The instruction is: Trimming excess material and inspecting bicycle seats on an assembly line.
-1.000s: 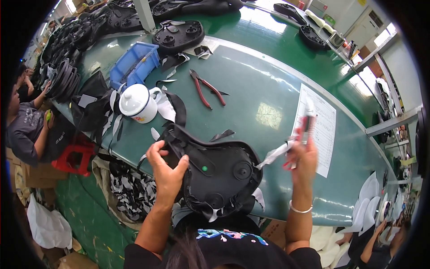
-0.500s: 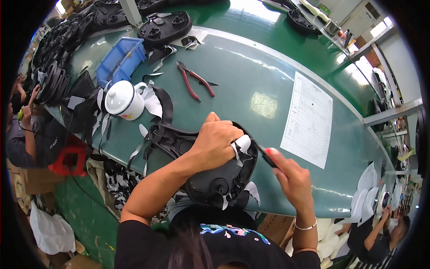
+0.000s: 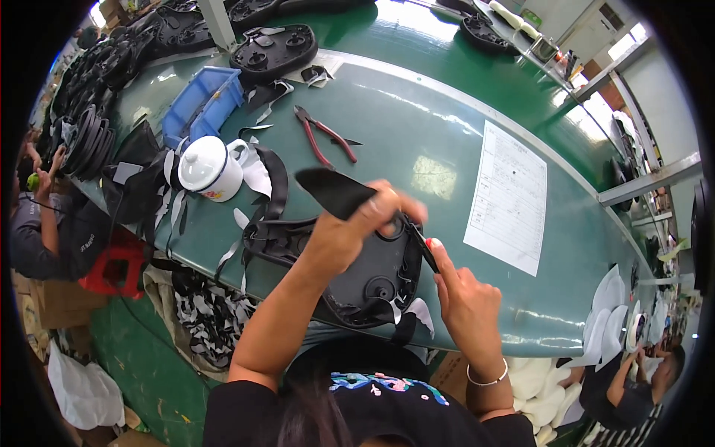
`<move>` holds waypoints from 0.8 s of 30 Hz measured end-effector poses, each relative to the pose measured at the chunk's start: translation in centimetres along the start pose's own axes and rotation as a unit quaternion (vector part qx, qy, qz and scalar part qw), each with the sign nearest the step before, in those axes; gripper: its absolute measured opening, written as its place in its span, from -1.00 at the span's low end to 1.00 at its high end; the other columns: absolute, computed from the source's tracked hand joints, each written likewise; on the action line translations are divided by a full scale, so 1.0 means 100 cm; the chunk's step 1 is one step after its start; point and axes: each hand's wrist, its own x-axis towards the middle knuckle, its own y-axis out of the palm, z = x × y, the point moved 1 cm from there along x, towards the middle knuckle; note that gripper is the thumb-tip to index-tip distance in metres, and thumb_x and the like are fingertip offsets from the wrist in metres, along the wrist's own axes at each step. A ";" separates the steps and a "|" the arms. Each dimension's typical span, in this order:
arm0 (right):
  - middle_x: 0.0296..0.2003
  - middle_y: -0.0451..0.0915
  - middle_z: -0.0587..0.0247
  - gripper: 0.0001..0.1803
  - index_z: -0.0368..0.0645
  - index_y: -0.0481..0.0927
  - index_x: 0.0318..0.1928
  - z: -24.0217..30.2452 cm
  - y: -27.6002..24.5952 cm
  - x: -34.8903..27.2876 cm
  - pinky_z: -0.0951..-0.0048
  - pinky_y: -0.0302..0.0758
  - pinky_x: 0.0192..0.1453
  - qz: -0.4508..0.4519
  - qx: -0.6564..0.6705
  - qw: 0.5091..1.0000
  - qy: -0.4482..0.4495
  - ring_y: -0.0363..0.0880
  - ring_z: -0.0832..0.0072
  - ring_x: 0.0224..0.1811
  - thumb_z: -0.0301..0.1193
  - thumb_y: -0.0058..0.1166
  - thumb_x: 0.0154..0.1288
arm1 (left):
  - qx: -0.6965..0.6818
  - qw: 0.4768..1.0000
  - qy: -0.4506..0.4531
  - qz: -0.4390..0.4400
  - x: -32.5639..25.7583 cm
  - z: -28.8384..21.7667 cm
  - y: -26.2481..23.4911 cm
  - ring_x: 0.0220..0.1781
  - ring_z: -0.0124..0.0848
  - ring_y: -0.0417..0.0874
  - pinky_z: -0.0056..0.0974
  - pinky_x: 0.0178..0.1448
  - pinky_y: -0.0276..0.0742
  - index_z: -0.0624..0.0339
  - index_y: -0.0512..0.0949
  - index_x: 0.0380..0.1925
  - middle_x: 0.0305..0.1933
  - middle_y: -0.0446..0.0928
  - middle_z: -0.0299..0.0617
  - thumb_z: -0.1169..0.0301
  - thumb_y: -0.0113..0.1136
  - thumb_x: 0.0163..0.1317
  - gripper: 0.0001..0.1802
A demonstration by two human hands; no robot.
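A worker at a green counter (image 3: 402,127) bends both bare hands to a black moulded part (image 3: 365,274) that lies at the counter's near edge, its hollow side up. The left hand (image 3: 354,227), blurred over the part's upper side, has its fingers closed on a dark flap of material (image 3: 331,192) that sticks out toward the upper left. The right hand (image 3: 469,302), a pale bangle (image 3: 488,378) at its wrist, keeps its fingers narrow around a slim dark tool (image 3: 430,257), which meets the part's right rim; the tool's tip is too hard to make out. Beyond the hands lie red-handled pliers (image 3: 311,141), with a lidded white mug (image 3: 212,171) and a blue bin (image 3: 220,112) to the left and a printed sheet (image 3: 506,197) to the right. At far left, near a red stool (image 3: 112,272), sits a co-worker (image 3: 52,235) in dark clothing.
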 end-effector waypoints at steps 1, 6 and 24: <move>-0.66 0.37 0.25 -0.37 0.10 0.33 0.30 -0.003 0.001 0.001 0.28 0.26 -0.62 -0.004 0.000 1.000 -0.007 0.36 0.28 -0.72 -0.45 0.11 0.19 | 0.006 0.997 -0.015 0.070 0.001 0.003 -0.002 -0.44 -0.58 0.41 -0.47 -0.32 0.32 0.21 0.55 -0.41 -0.44 0.53 -0.28 0.17 -0.07 0.41 -0.62; -0.64 0.43 0.22 -0.38 0.10 0.32 0.31 0.017 0.000 -0.023 0.25 0.29 -0.60 0.011 -0.003 1.000 0.017 0.42 0.22 -0.68 -0.42 0.10 0.21 | -0.468 0.862 0.182 -0.069 0.005 0.009 -0.058 -0.56 -0.50 0.39 -0.45 -0.37 0.36 0.16 0.41 -0.56 -0.45 0.53 -0.29 0.19 -0.13 0.45 -0.59; -0.66 0.50 0.19 -0.51 0.29 0.44 0.18 -0.014 -0.036 0.014 0.25 0.31 -0.59 0.076 -0.063 0.994 -0.037 0.50 0.23 -0.67 -0.30 0.10 0.21 | -0.035 0.951 -0.076 -0.297 0.013 -0.001 -0.042 0.17 -0.39 0.42 -0.25 0.37 0.06 0.23 0.65 -0.24 -0.17 0.63 -0.17 0.26 -0.02 0.31 -0.68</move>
